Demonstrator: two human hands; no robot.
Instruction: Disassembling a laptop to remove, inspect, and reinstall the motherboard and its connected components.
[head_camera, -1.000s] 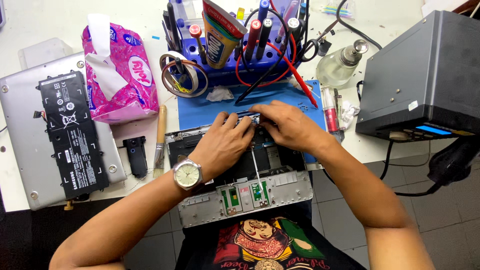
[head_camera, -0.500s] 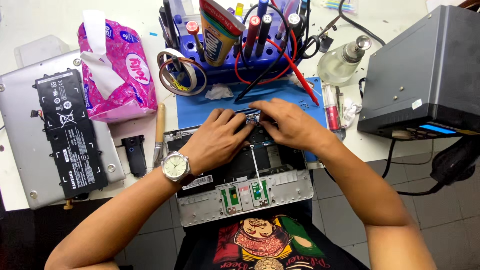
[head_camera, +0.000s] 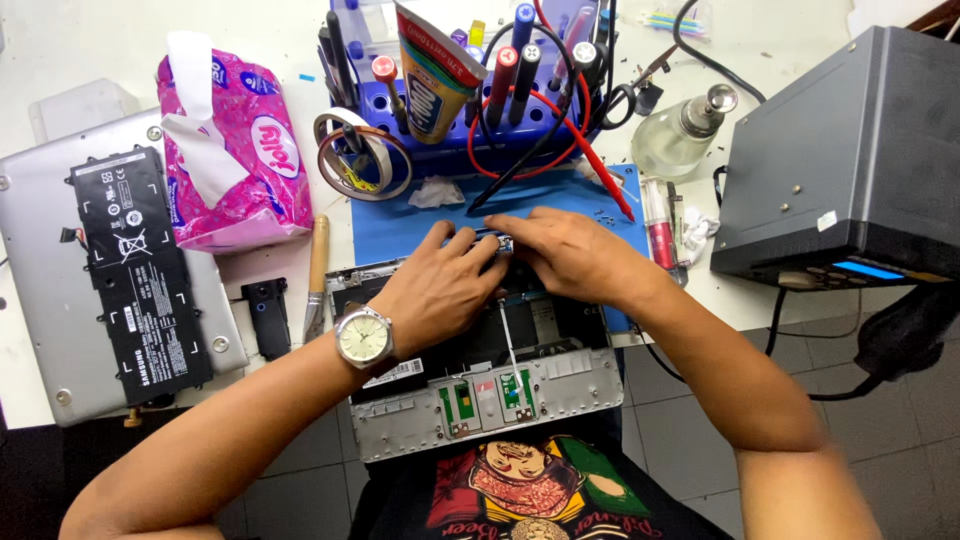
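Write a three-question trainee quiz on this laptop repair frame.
1. True or false: both hands rest on the opened laptop chassis.
2. Which wrist carries the wristwatch?
3. What lies on the grey laptop cover at far left: A) flat black battery, B) scissors, C) glass bottle?

Key: 1 true: left hand and right hand meet at its far edge. 2 left. 3 A.
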